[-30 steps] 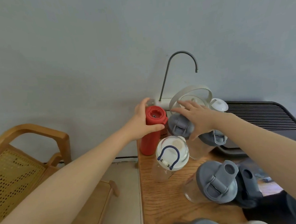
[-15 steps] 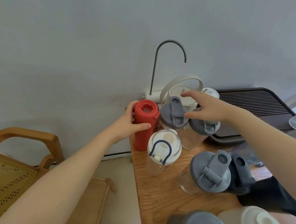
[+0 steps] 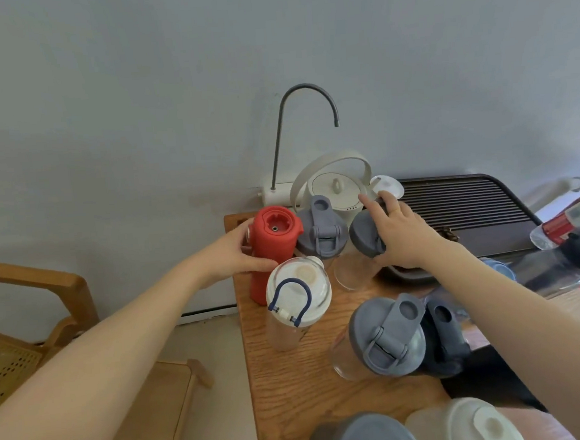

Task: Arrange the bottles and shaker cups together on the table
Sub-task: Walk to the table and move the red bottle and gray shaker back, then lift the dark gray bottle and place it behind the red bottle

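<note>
L hand (image 3: 239, 254) wrapped round the red bottle (image 3: 272, 248), thumb across its front, fingers behind; bottle upright at the table's (image 3: 292, 374) far-left corner, frame centre. R hand (image 3: 403, 236) clamped on the grey lid of a clear shaker cup (image 3: 362, 245), fingers over the top, thumb low on the near side; cup tilts a bit left. Btwn the two held items, touching or nearly so: 2nd shaker cup w/ grey flip lid (image 3: 320, 231). Just in front of the red bottle, overlapping it in view: clear bottle w/ white lid and blue loop (image 3: 297, 295). Lower right of centre: bigger grey-lidded shaker (image 3: 386, 336), dark bottle (image 3: 447, 336) right against it. Bottom edge: another grey lid (image 3: 362, 434) and a whitish lid (image 3: 474, 423), cut off. Behind the group, by the wall: white kettle (image 3: 334, 189) w/ arched handle, curved grey spout (image 3: 305, 115) above. Dark slatted tray (image 3: 462, 207) upper right of table. Wooden chair (image 3: 30, 306) at frame left.
</note>
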`<act>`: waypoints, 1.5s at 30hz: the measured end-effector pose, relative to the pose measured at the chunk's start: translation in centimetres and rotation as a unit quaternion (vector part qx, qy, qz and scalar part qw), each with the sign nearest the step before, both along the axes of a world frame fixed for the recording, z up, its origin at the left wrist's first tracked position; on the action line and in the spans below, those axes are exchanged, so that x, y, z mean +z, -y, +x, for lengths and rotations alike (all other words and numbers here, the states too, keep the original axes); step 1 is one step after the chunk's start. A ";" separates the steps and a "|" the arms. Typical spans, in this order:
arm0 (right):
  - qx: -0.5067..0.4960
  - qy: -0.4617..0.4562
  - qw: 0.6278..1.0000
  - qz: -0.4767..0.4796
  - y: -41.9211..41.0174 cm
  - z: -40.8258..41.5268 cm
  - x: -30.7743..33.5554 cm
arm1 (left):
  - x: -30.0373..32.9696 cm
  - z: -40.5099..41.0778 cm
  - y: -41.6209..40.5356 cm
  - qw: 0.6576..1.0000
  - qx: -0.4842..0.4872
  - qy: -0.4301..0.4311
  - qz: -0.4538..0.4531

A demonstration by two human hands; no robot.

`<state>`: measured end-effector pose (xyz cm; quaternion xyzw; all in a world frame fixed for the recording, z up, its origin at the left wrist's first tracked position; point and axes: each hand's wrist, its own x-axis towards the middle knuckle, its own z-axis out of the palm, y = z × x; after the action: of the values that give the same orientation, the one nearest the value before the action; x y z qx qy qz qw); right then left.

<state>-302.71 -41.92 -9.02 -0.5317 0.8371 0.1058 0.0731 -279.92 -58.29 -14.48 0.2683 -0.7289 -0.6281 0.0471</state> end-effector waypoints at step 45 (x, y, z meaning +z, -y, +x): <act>0.023 0.082 0.890 -0.448 -18.3 -3.4 5.6 | 14.1 -7.2 -19.0 0.916 0.004 -0.169 -0.364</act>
<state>-306.10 -23.61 -3.40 -0.5338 0.7743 -0.3225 -0.1068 -287.12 -39.31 -0.40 0.1249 -0.8873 -0.3552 0.2664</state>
